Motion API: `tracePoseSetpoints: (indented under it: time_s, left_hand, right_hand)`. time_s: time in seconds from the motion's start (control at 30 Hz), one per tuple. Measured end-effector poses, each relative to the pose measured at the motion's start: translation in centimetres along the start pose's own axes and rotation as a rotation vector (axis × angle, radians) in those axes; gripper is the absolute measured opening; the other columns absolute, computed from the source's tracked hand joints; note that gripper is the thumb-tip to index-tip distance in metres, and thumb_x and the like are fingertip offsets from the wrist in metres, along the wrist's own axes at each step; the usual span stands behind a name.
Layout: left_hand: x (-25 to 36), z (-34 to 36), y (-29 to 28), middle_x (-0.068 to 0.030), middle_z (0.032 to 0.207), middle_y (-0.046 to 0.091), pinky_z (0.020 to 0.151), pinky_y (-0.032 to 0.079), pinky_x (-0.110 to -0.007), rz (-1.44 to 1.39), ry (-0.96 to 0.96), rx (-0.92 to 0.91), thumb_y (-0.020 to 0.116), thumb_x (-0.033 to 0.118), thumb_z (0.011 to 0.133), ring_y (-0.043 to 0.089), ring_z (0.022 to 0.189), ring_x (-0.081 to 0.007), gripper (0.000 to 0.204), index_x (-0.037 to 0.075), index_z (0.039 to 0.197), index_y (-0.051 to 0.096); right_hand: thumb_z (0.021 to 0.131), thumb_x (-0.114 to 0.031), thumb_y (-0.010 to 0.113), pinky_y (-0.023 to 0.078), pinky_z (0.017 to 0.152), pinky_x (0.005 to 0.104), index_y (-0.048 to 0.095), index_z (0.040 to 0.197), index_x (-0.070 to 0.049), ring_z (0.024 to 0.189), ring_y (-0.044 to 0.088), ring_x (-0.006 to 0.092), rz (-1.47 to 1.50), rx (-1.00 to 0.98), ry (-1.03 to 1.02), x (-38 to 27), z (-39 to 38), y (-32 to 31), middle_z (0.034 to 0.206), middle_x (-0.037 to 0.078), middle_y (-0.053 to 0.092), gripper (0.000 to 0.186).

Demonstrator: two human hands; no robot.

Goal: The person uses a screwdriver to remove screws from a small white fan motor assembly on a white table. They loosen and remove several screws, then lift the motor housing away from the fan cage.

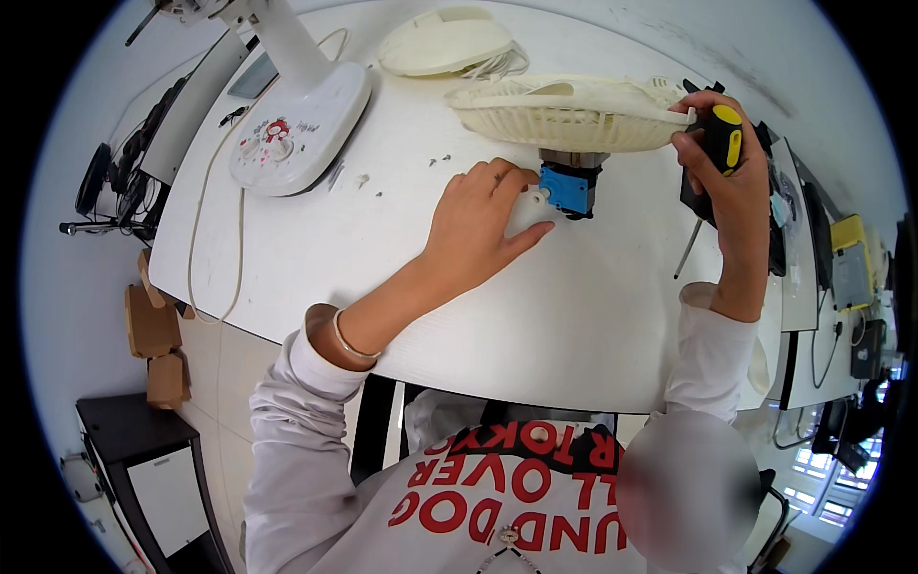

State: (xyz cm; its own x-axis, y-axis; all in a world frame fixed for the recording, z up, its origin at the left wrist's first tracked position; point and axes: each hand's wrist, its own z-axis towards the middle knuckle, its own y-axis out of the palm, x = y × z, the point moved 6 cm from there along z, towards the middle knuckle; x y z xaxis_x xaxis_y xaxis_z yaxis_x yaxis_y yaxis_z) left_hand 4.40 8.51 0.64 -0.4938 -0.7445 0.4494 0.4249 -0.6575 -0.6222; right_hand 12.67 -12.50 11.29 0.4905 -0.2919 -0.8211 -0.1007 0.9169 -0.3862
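Note:
A cream plastic fan grille [574, 120] stands on edge on the white table, with a motor bearing a blue gearbox [567, 189] on its near side. My left hand [478, 220] reaches in from the left, thumb spread away from the fingers. Its fingertips touch the gearbox's left side, near a small white peg. My right hand [732, 177] is closed around a yellow-and-black screwdriver [727, 129], whose shaft points down toward the table. That hand's fingertips also rest on the right end of the grille's rim.
A white fan stand [306, 124] with a decorated base and a cable fills the table's left. Behind the grille lies a cream fan cover [445, 46]. Small dark scraps [363, 180] dot the white table [421, 344]. Cardboard boxes [153, 320] and a black cabinet [143, 430] stand at the left.

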Motion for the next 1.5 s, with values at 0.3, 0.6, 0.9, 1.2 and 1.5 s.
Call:
tracePoseSetpoints:
  time_s: [0.3,0.6,0.9,1.2,1.5]
  left_hand:
    - [-0.8,-0.2,0.4,0.0000,0.089,0.070,0.079,0.047,-0.038,-0.109,-0.013,-0.013,0.076,0.011,0.082,0.062,0.086,-0.0232,0.022,0.010,0.103,0.068]
    - [-1.5,0.3,1.6,-0.0006,0.087,0.072,0.080,0.047,-0.036,-0.164,-0.176,-0.012,0.077,0.016,0.082,0.065,0.084,-0.0228,0.019,0.009,0.096,0.066]
    - [-3.2,1.1,-1.0,-0.0010,0.073,0.067,0.069,0.048,-0.036,-0.066,-0.117,-0.110,0.077,0.025,0.084,0.062,0.070,-0.0222,0.023,0.011,0.097,0.065]
    - [-11.5,-1.7,-11.2,-0.0077,0.086,0.072,0.069,0.052,-0.033,0.194,-0.450,0.149,0.069,0.013,0.088,0.067,0.076,-0.0200,0.011,0.005,0.096,0.071]
    - [-10.6,-2.4,-10.4,-0.0073,0.091,0.070,0.076,0.052,-0.036,0.240,-0.428,0.107,0.069,0.008,0.084,0.066,0.086,-0.0236,0.012,0.006,0.097,0.071]
  right_hand:
    - [0.085,-0.003,0.075,0.045,0.059,0.0176,0.064,0.123,-0.011,0.076,0.059,0.0057,-0.100,-0.017,-0.122,-1.1,-1.0,0.1,0.119,0.001,0.067,0.041]
    - [0.083,-0.004,0.075,0.052,0.063,0.0210,0.058,0.127,-0.003,0.086,0.071,0.0166,-0.089,0.206,-0.192,-2.6,-5.0,-2.6,0.119,0.017,0.069,0.048]
    - [0.085,-0.083,0.047,0.037,0.055,0.0182,0.047,0.097,-0.008,0.062,0.051,0.0087,-0.202,0.432,-0.318,-1.0,-9.2,-5.0,0.088,0.016,0.068,0.076]
    - [0.103,-0.046,0.049,0.056,0.071,0.0255,0.053,0.112,-0.005,0.085,0.062,0.0185,0.763,0.589,0.259,8.0,-13.3,-3.9,0.107,0.013,0.058,0.042]
    - [0.105,-0.040,0.048,0.055,0.101,0.0341,0.040,0.144,-0.002,0.128,0.054,0.0332,1.157,0.364,0.546,10.0,-18.8,3.4,0.152,0.023,0.037,0.054]
